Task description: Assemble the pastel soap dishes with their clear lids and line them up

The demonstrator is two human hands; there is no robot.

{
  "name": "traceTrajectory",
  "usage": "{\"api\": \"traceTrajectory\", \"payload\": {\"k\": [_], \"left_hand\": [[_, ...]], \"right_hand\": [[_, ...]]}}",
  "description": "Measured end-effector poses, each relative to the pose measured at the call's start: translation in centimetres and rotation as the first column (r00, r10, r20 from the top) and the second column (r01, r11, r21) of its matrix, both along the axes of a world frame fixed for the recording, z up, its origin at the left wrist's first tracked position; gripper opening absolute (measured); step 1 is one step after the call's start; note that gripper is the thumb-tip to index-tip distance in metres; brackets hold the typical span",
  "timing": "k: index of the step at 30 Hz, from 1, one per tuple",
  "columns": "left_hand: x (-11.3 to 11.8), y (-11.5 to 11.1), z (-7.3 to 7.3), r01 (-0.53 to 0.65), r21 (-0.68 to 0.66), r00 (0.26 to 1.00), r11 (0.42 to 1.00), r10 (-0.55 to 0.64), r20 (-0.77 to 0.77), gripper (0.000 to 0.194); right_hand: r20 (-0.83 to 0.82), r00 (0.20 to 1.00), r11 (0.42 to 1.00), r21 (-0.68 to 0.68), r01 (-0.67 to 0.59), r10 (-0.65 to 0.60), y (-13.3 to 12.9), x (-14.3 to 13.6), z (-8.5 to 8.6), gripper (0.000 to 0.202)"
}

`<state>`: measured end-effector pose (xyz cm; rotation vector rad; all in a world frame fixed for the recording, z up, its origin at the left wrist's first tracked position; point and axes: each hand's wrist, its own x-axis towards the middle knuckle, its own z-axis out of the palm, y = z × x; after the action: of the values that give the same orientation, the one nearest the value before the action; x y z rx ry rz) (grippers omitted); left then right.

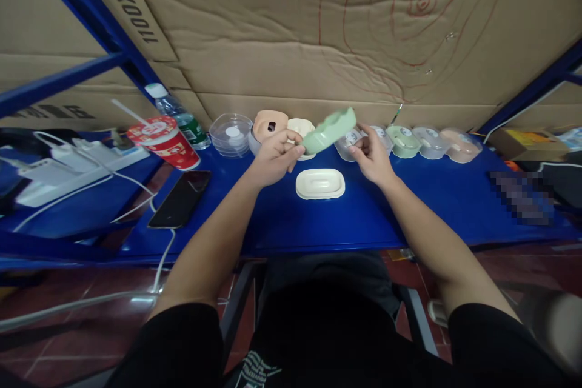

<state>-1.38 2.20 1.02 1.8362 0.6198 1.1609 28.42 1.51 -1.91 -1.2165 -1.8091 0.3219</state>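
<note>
My left hand (277,160) pinches the left end of a pale green molded plastic piece (330,132), held tilted above the blue table with its right end higher. My right hand (373,157) is by the raised right end, thumb and fingers apart; whether a fingertip touches the piece I cannot tell. Below and between both hands, a cream oval plastic lid-like part (321,183) lies on the table. Behind the left hand sit an orange molded piece (269,123) with a dark opening and a cream molded piece (301,127), partly hidden.
Clear plastic bowls (231,134) stand back left, beside a water bottle (188,124) and a red paper cup (170,144) with a straw. A phone (180,199) and a power strip (86,163) with cables lie left. Several lidded containers (404,142) line the back right.
</note>
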Motion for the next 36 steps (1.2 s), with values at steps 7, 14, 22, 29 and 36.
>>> {"api": "traceTrajectory", "payload": {"k": [7,14,22,29,36], "left_hand": [[0.3,0.0,-0.3,0.049,-0.216,0.997,0.975,-0.061,-0.054,0.037],[0.5,-0.5,-0.3,-0.259,0.223,0.797,0.940,0.339,-0.499,0.046],[0.9,-0.3,-1.2,-0.061,0.240,0.298,0.969,0.247,-0.922,0.048],[0.7,0.2,-0.8,-0.254,0.374,0.362,0.892,0.447,-0.818,0.048],[-6.0,1.4,2.3,-0.637,0.538,0.269,0.552,0.814,-0.515,0.037]], "right_hand": [[-0.020,0.999,0.998,-0.055,-0.038,0.037,-0.2,0.0,0.4,0.072],[0.233,0.968,0.912,-0.411,0.014,0.090,-0.7,-0.6,1.0,0.074],[0.597,0.784,0.809,-0.539,0.236,0.169,-0.5,-1.6,0.4,0.078],[0.604,0.776,0.814,-0.534,0.226,0.181,-0.1,-1.3,0.0,0.084],[0.574,0.792,0.838,-0.523,0.157,0.210,0.1,-0.7,-0.1,0.081]]}}
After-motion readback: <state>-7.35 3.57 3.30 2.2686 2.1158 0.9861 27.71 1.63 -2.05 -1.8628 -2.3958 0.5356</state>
